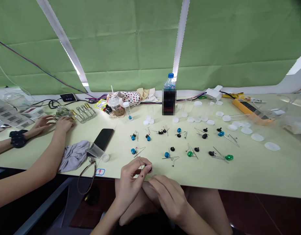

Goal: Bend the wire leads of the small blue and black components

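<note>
Left hand [134, 178]: thumb and fingers pinched closed on small dark piece [148, 168] with thin wire, at table edge. Right hand [168, 195]: just beside, fingertips together near wire's lower end; whether gripping, cannot tell. Beyond grip: blue, green and black parts with bent wires [174, 160] spread on table [201, 174]. Farther back: bottle [169, 94]. Left of grip: phone [103, 140], gray cloth [74, 156].

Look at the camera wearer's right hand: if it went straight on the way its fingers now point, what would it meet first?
The right hand would most likely meet the left hand first, near its thumb, which helps pinch a small dark piece; any gap in depth is hard to judge.
</note>
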`<state>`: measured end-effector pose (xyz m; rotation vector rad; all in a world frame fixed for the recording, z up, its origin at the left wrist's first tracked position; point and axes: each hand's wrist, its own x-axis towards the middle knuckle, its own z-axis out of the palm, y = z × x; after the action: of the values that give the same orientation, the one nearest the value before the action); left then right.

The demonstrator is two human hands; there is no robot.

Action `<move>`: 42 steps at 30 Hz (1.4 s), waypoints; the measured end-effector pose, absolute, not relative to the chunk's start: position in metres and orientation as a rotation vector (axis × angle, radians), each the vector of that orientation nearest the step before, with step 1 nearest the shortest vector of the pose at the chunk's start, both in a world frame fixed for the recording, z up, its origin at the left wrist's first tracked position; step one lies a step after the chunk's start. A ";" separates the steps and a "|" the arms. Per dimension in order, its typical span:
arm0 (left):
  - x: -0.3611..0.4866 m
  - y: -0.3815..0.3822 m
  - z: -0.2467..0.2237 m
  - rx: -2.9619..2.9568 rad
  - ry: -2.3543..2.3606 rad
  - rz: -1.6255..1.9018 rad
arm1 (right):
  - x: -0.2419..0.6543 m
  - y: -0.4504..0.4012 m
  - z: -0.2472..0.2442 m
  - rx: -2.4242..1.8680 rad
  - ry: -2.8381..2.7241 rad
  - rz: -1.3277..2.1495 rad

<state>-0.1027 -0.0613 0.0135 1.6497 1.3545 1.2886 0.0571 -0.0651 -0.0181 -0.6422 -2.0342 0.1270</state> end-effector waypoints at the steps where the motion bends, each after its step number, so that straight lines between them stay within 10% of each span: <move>1: -0.102 -0.061 0.013 1.702 1.344 1.257 | 0.059 -0.063 -0.016 -0.628 -2.039 0.121; 20: -0.107 -0.064 0.021 1.566 1.289 1.368 | 0.053 -0.053 -0.021 -0.765 -1.828 0.588; 34: -0.110 -0.066 0.010 1.861 1.361 1.221 | 0.056 -0.059 -0.012 -0.637 -1.854 0.216; 42: -0.099 -0.073 0.010 1.636 1.218 1.136 | 0.060 -0.034 0.017 -0.869 -1.658 0.723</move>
<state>-0.0993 -0.0728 0.0103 1.6358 1.2178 1.1360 0.0599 -0.0344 0.0168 -0.8690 -1.6582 0.7230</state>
